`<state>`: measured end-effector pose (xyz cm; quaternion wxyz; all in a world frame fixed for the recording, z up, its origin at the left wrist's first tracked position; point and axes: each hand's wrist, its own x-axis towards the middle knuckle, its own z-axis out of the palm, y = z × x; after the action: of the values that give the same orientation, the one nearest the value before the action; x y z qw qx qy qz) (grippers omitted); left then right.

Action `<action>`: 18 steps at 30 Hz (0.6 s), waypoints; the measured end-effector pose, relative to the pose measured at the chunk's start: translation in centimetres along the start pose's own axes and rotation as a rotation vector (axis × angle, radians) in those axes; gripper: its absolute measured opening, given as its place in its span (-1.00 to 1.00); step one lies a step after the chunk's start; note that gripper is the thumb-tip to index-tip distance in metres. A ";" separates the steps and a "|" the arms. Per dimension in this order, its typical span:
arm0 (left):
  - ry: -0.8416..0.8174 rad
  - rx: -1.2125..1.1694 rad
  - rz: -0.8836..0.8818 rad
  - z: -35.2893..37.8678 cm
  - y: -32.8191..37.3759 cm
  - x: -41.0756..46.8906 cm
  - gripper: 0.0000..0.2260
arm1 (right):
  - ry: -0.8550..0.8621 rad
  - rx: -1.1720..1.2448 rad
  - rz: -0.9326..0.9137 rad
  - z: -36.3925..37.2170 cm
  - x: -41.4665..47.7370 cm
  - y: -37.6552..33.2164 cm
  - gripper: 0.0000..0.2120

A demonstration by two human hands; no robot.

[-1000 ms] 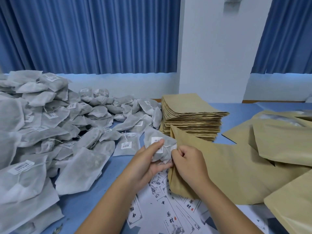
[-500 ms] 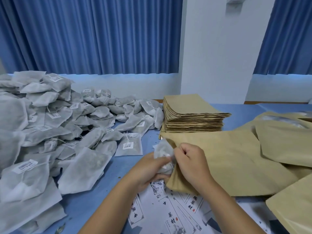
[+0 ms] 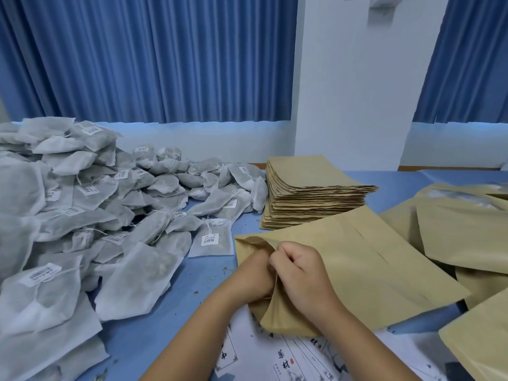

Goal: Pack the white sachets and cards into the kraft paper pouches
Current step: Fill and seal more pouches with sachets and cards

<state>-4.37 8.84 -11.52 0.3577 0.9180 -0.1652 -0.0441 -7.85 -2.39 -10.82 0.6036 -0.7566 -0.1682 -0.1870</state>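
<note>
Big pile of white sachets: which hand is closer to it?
Left. The left hand, reaching into the mouth of the kraft pouch, is just right of the sachet pile; the right hand pinches the pouch's edge, farther right.

The kraft paper pouch (image 3: 357,273) is showing matt, faintly creased brown paper. The sachets (image 3: 132,273) are looking like thin, fibrous white non-woven fabric, while the cards (image 3: 277,358) are showing smooth printed paper.

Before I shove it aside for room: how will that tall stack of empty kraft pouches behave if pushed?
The stack of kraft pouches would probably shear and fan out, not slide whole: its edges lie staggered. Each pouch is likely floppy; the open pouch creases where the right hand grips it.
</note>
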 end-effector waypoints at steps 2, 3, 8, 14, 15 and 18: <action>-0.133 -0.353 -0.078 -0.6 0.1 -0.5 -0.82 | 0.015 0.018 -0.009 0.2 -0.1 -0.4 -0.69; -0.228 -0.587 -0.092 -0.9 0.3 -0.9 -0.80 | 0.032 0.025 -0.005 0.2 -0.1 -0.5 -0.69; -0.335 -1.282 -0.107 -3.1 0.3 -2.1 -0.79 | 0.128 0.033 0.009 -0.5 0.4 -0.4 -0.55; 0.252 0.098 0.131 -1.4 0.3 -1.2 -0.79 | 0.064 0.026 -0.006 0.3 -0.2 -0.7 -0.68; 0.237 0.184 0.144 -1.2 0.5 -1.1 -0.79 | 0.047 0.033 -0.015 0.5 -0.4 -0.8 -0.71; 0.087 0.134 0.148 -0.7 0.3 -0.6 -0.72 | 0.015 0.044 -0.020 0.9 -0.5 -1.0 -0.70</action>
<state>-4.86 9.22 -10.84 0.3048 0.9262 -0.2195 0.0337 -8.72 -1.31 -10.42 0.6194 -0.7401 -0.1754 -0.1947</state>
